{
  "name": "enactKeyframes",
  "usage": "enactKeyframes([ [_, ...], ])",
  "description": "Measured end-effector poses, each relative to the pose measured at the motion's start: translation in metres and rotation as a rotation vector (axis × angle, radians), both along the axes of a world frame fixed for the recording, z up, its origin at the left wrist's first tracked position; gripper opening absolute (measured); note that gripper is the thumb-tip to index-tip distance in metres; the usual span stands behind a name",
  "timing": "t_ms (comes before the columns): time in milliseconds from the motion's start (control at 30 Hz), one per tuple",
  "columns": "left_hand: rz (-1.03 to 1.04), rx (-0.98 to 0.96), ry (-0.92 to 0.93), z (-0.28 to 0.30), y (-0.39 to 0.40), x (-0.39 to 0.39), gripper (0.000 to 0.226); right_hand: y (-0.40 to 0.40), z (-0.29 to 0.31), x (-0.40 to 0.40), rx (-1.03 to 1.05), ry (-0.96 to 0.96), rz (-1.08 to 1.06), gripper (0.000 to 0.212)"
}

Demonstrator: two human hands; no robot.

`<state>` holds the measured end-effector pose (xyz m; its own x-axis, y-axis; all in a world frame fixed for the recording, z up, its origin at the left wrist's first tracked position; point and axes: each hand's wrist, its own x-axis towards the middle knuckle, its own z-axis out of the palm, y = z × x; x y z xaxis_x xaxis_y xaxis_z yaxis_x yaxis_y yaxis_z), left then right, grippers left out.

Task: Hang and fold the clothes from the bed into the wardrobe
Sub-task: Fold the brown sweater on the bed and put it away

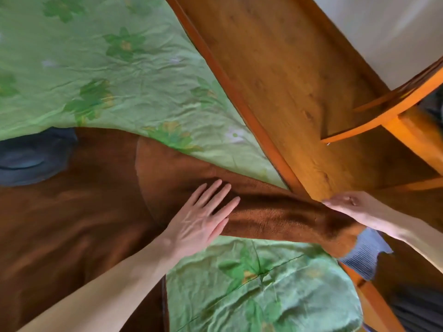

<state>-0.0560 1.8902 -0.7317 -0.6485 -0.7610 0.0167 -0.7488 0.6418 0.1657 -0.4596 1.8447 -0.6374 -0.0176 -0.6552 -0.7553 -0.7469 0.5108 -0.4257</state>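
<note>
Garment: a rust-brown fleecy pullover with a dark grey-blue collar (72,212) is being spread flat on the green flower-printed bedspread (119,68); its long brown sleeve (275,212) is being stretched out towards the orange-brown wooden bed frame (287,92).
Left hand: the left hand (201,221) is being pressed palm-down on the sleeve near the shoulder, fingers straight and together — nothing is being gripped.
Right hand: the right hand (352,209) is being laid at the cuff end of the sleeve, beside the frame's edge; whether the cloth is being pinched or only touched cannot be told.
Cuff: a ribbed grey-blue cuff (366,252) is hanging over the mattress edge.
Step in hand: folding is judged to be underway — the sleeve is being smoothed before being turned in.
Next move: the cuff end is likely to need lifting and carrying back across the body, while the shoulder is being held down as the hinge of the fold.
</note>
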Motion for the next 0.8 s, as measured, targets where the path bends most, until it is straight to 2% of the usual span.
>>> enactKeyframes([
  [67, 0.029, 0.044, -0.047, -0.003, 0.001, -0.007, 0.061, 0.012, -0.007, -0.003, 0.031, -0.094, -0.122, 0.062],
  [167, 0.059, 0.088, -0.103, -0.002, 0.000, -0.012, 0.073, 0.030, -0.009, -0.014, 0.118, -0.253, -0.238, 0.095],
  [267, 0.069, 0.138, -0.143, 0.002, -0.002, -0.014, 0.086, 0.049, -0.011, -0.028, 0.127, -0.177, -0.185, 0.111],
  [300, 0.084, 0.154, -0.156, 0.003, -0.002, -0.016, 0.089, 0.053, -0.010, -0.033, 0.109, -0.150, -0.205, 0.103],
  [333, 0.104, 0.165, -0.156, 0.005, -0.001, -0.019, 0.092, 0.054, -0.008, -0.037, 0.058, -0.162, -0.235, 0.085],
  [400, 0.127, 0.160, -0.118, 0.009, 0.000, -0.025, 0.093, 0.055, -0.003, -0.046, 0.036, -0.321, -0.400, 0.039],
  [433, 0.118, 0.138, -0.082, 0.011, 0.001, -0.027, 0.092, 0.055, 0.001, -0.052, 0.081, -0.441, -0.526, 0.029],
  [467, 0.098, 0.105, -0.036, 0.012, 0.003, -0.029, 0.088, 0.057, 0.004, -0.056, 0.149, -0.561, -0.635, 0.032],
  [500, 0.071, 0.069, 0.007, 0.013, 0.004, -0.029, 0.083, 0.060, 0.008, -0.058, 0.202, -0.596, -0.649, 0.036],
  [567, 0.029, 0.015, 0.031, 0.010, 0.005, -0.030, 0.073, 0.065, 0.010, -0.056, 0.203, -0.430, -0.483, 0.039],
  [633, 0.021, 0.018, -0.018, 0.004, 0.006, -0.031, 0.071, 0.068, 0.005, -0.049, 0.065, -0.184, -0.323, 0.045],
  [733, 0.023, 0.054, -0.094, 0.000, 0.007, -0.034, 0.073, 0.066, 0.004, -0.035, -0.122, -0.091, -0.411, 0.036],
  [800, 0.011, 0.085, -0.119, 0.002, 0.006, -0.035, 0.075, 0.064, 0.007, -0.030, -0.144, -0.116, -0.499, 0.054],
])
